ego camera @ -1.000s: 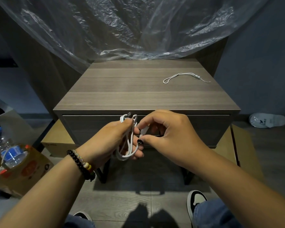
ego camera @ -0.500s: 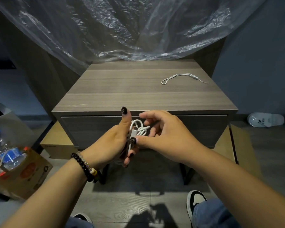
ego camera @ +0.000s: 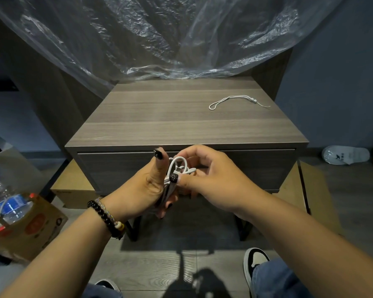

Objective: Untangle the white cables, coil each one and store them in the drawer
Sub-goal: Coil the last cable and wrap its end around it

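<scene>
A bunched white cable (ego camera: 178, 168) sits between both hands, in front of the closed drawer (ego camera: 256, 168) of a grey wooden nightstand (ego camera: 181, 123). My left hand (ego camera: 146, 188) grips the lower strands of the bundle, thumb pointing up. My right hand (ego camera: 207, 175) curls over the upper loops, thumb pressed on the cable near its plug. A second thin white cord (ego camera: 235, 101) with small beads lies loose on the nightstand top at the back right. Much of the held cable is hidden inside the palms.
Clear plastic sheeting (ego camera: 159, 35) hangs over the back of the nightstand. A water bottle (ego camera: 7, 201) stands in a cardboard box (ego camera: 30, 231) on the floor at left. A white slipper (ego camera: 345, 155) lies at right. My shoes (ego camera: 255, 261) are below.
The cable went from long hanging loops in my left hand to a tighter bundle. My left thumb rose upright and my right hand closed over the loops.
</scene>
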Demonstrator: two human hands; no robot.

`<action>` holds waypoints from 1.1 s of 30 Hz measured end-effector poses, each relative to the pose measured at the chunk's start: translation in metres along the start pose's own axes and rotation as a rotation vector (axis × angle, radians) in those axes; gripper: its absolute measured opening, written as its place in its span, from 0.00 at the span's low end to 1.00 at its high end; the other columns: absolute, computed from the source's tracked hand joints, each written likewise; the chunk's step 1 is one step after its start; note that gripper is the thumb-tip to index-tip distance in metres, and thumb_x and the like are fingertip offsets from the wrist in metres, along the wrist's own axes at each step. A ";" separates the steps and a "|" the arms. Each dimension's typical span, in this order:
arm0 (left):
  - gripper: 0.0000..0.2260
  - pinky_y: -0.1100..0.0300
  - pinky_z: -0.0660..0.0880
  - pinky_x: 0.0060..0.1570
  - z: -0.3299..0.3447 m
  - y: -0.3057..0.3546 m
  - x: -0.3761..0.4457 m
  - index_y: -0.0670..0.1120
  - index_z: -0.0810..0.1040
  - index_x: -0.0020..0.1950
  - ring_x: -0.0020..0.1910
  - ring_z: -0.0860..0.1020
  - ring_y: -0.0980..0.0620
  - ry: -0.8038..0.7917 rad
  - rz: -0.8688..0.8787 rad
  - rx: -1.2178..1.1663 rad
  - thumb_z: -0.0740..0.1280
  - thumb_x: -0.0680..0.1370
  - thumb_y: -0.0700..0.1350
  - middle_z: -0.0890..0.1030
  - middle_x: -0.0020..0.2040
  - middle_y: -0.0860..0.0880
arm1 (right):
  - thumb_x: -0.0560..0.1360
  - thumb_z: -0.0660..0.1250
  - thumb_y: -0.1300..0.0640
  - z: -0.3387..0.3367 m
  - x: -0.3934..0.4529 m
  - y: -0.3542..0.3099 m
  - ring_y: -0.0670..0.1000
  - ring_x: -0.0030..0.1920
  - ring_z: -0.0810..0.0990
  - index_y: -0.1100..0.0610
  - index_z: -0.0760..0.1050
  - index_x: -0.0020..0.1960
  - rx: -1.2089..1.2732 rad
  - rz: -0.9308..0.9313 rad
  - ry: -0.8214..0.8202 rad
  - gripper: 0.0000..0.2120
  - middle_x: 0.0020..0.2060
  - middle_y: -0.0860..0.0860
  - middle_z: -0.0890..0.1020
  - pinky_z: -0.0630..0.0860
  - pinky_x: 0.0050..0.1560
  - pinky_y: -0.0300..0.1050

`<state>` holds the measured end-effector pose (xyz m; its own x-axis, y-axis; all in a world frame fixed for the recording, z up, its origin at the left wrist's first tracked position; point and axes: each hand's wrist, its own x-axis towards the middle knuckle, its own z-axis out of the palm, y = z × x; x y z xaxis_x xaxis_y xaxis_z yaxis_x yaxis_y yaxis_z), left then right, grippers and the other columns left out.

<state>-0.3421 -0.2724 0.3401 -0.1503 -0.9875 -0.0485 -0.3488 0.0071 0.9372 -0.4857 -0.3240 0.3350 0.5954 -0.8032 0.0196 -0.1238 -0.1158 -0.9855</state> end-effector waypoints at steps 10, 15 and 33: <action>0.29 0.69 0.74 0.28 -0.007 -0.027 0.012 0.71 0.75 0.24 0.26 0.76 0.63 0.044 0.012 -0.208 0.54 0.33 0.84 0.77 0.24 0.62 | 0.73 0.68 0.69 0.011 -0.002 0.002 0.52 0.34 0.81 0.57 0.74 0.50 0.104 -0.028 0.006 0.10 0.44 0.56 0.82 0.77 0.33 0.44; 0.52 0.54 0.73 0.29 -0.014 -0.032 0.015 0.45 0.77 0.55 0.23 0.73 0.48 -0.146 -0.013 -0.277 0.58 0.48 0.84 0.75 0.32 0.37 | 0.71 0.67 0.76 0.017 -0.004 0.001 0.46 0.28 0.78 0.59 0.74 0.47 0.298 -0.076 0.058 0.13 0.41 0.54 0.80 0.75 0.30 0.37; 0.19 0.69 0.73 0.23 -0.040 -0.024 -0.005 0.46 0.79 0.60 0.33 0.79 0.55 -0.601 -0.149 -0.664 0.74 0.72 0.50 0.82 0.44 0.41 | 0.70 0.67 0.76 -0.004 -0.003 -0.016 0.46 0.25 0.76 0.60 0.76 0.45 0.413 -0.110 -0.041 0.12 0.32 0.52 0.80 0.74 0.24 0.39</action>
<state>-0.2957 -0.2743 0.3314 -0.6689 -0.7205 -0.1826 0.1735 -0.3902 0.9042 -0.4887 -0.3216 0.3513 0.6192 -0.7745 0.1295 0.2653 0.0511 -0.9628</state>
